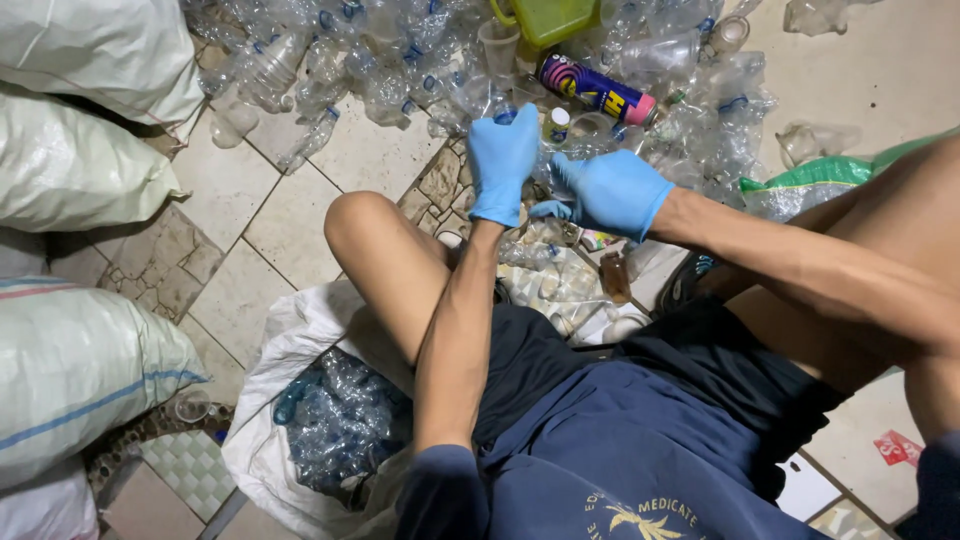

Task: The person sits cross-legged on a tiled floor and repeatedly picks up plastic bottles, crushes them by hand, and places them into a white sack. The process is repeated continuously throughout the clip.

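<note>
**Gloved hands meet over the bottle pile**

Nearest me, an open white sack [335, 420] sits by my left knee, already loaded with crushed clear bottles. Further out, my left hand [502, 165] in its blue glove is curled narrow around the top of a clear plastic bottle [500, 103], apparently at the cap end, though the glove hides the exact grip. My right hand [612, 192], also gloved, is closed on something small just beside it; I cannot tell what. The two hands are nearly touching, above the tiled floor [250, 215].

To do this well, I judge the bottle should be held firm and the twist kept short, close to the neck.

Beyond lies the heap of clear bottles [400, 60], a purple spray can [597, 90] and a yellow-green jug [555, 18].
</note>
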